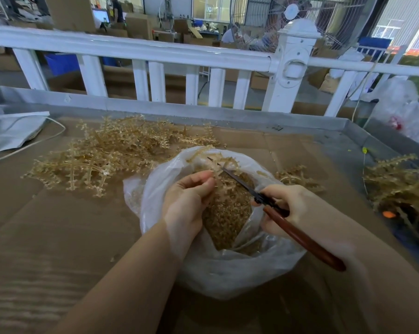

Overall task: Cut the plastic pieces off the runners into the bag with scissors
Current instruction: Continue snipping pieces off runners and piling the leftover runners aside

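At the centre of the frame, my left hand (188,201) pinches a tan plastic runner (221,174) between thumb and fingertips, holding it over the open mouth of a clear plastic bag (227,268). My right hand (293,210), at centre right, grips a pair of scissors (264,198) with reddish-brown handles, the dark blades angled toward the upper left and meeting the runner just beyond my left fingertips. The bag sits on flattened cardboard (59,237) covering the desk and holds a heap of small tan cut pieces (227,213). Just beyond the bag, left of centre, lies a broad pile of uncut runners (112,153). A smaller cluster (297,178) rests on the cardboard to the right of the bag, and another tangle of runners (396,182) sits at the right edge of the frame. At the left edge are grey sheets with a pale cord (35,141). Farther back, a white railing (155,54) crosses the upper frame, with a large fan (300,13) and stacked cardboard boxes (136,25) behind it.
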### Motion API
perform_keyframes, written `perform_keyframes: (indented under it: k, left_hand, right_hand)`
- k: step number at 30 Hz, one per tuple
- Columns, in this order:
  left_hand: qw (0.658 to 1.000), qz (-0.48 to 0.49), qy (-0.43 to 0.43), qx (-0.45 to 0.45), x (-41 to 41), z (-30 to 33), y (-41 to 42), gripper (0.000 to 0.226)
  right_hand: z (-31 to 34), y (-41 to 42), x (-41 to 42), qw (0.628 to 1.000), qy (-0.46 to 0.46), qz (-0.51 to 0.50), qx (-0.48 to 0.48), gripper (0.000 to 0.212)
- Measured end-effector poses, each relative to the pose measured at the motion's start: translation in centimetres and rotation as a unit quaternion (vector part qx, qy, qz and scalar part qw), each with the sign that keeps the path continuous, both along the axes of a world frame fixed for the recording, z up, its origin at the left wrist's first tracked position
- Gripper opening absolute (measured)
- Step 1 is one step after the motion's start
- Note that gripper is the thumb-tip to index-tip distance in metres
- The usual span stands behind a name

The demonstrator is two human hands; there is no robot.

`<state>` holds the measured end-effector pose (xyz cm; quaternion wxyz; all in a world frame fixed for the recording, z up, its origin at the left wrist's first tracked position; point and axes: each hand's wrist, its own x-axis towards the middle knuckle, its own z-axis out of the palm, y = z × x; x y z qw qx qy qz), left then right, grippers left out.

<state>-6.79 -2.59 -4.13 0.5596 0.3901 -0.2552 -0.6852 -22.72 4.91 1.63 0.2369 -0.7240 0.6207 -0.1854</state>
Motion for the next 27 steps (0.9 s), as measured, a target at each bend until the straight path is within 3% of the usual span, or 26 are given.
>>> perform_keyframes:
  k: [8, 12, 15, 20, 24, 27]
  left_hand:
    - [0.996, 0.078, 0.035, 0.037, 0.3, 1.8, -1.2, 0.019]
    - [0.994, 0.069, 0.07, 0.053, 0.4, 2.1, -1.3, 0.021]
    - [0.994, 0.032, 0.087, 0.064, -0.3, 2.2, -0.7, 0.015]
    - [0.994, -0.026, 0.077, 0.069, -1.5, 2.0, 0.1, 0.009]
    - [0.991, -0.074, 0.099, 0.051, -1.3, 2.0, 0.5, 0.008]
    - [0.991, -0.083, 0.095, 0.037, -1.0, 2.3, 0.8, 0.008]
  right_hand:
    - [0.9, 0.2, -1.1, 0.999, -0.017, 0.009, 0.031, 0.024]
    - [0.5, 0.1, -1.5, 0.999, -0.036, -0.006, -0.016, 0.02]
    - [-0.4, -0.3, -0.6, 0.991, -0.108, -0.045, -0.07, 0.013]
    - [-1.8, -1.8, 2.4, 0.962, -0.218, -0.118, -0.118, 0.021]
    - [-1.8, -2.8, 3.8, 0.923, -0.327, -0.114, -0.17, 0.016]
    - [-1.3, -3.2, 4.0, 0.897, -0.367, -0.136, -0.204, 0.024]
